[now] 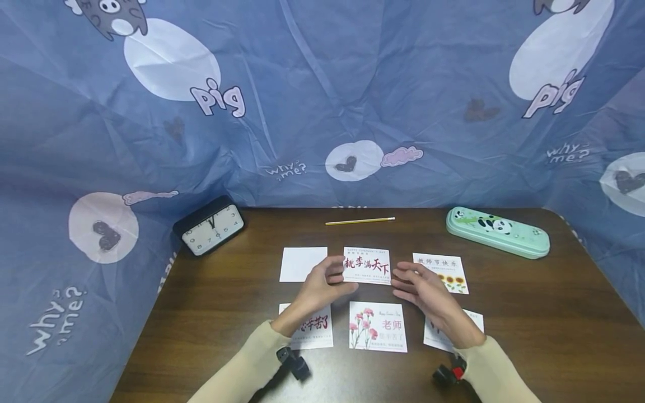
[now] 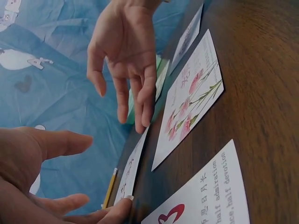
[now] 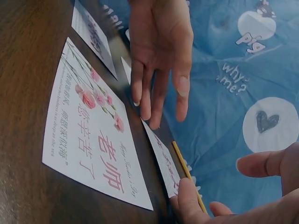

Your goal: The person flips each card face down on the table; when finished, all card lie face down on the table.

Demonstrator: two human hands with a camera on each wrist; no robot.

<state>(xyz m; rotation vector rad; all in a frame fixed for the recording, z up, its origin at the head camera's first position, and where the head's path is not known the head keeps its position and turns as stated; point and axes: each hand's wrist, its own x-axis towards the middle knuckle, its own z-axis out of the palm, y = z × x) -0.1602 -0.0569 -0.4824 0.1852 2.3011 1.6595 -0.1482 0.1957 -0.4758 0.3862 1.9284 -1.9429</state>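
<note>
A white card with red calligraphy [image 1: 367, 265] lies flat in the middle of the back row, between my two hands. At its left edge is my left hand [image 1: 322, 285], fingers loosely bent and thumb apart. On the other side my right hand [image 1: 425, 291] has its palm turned inward, fingers relaxed. Fingertips come right up to the card's edges; whether they press on it I cannot tell. In front lies a card with pink carnations [image 1: 378, 327]. My right hand partly covers a sunflower card [image 1: 443, 268]. The left wrist crosses another red-lettered card [image 1: 314, 330].
A plain white card [image 1: 303, 264] lies at the back left, and another card [image 1: 476, 319] sits partly under the right wrist. Farther back are a yellow pencil [image 1: 360, 221], a black clock [image 1: 213, 228] and a green panda pencil case [image 1: 498, 232]. Blue printed cloth [image 1: 312, 112] hangs behind the wooden table.
</note>
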